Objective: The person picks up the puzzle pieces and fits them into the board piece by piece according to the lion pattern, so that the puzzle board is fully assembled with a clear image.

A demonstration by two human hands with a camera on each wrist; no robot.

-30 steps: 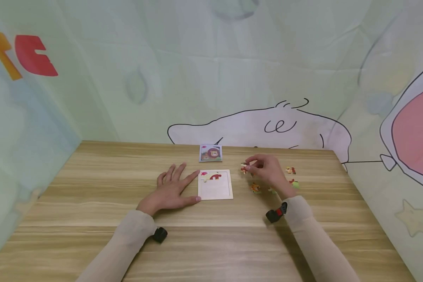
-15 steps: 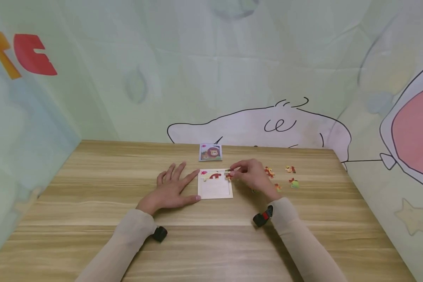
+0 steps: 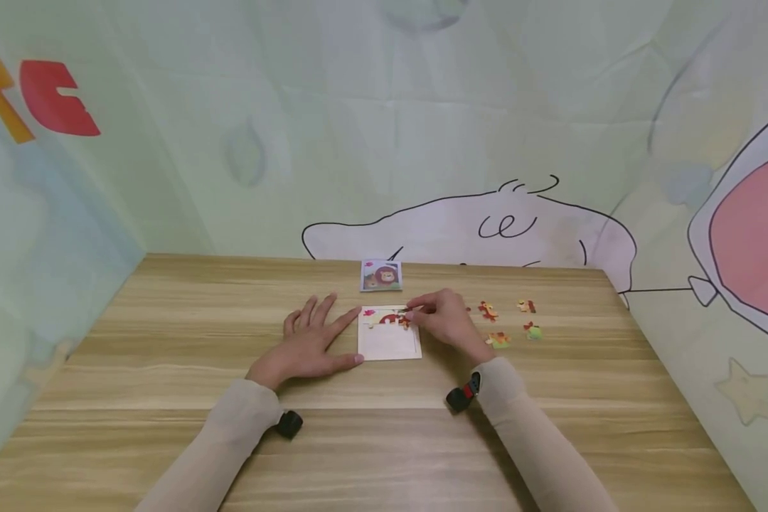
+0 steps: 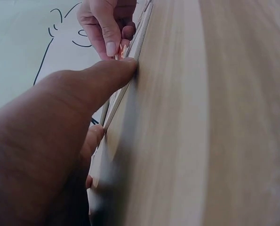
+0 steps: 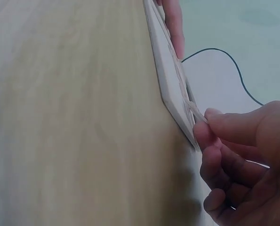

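Observation:
A white puzzle tray (image 3: 387, 348) lies flat on the table, with joined puzzle pieces (image 3: 384, 319) along its top left, showing a pink flower and a red mane. My left hand (image 3: 307, 350) rests spread at the tray's left side, thumb and forefinger touching its edge. Over the top right corner, my right hand (image 3: 448, 320) pinches a puzzle piece (image 5: 196, 112) between thumb and forefinger, tilted, with one edge down at the tray in the right wrist view. In the left wrist view my left thumb (image 4: 116, 73) covers part of the tray.
Behind the tray lies a lion picture card (image 3: 380, 276). Loose pieces lie to the right: a red-brown one (image 3: 488, 311), an orange and green one (image 3: 499, 340), a yellow and red one (image 3: 526, 306) and a green one (image 3: 533, 331). A printed cloth hangs behind the table.
My right hand has carried a puzzle piece from the loose pieces leftward onto the tray's top right, beside the joined pieces. My left hand has stayed in place.

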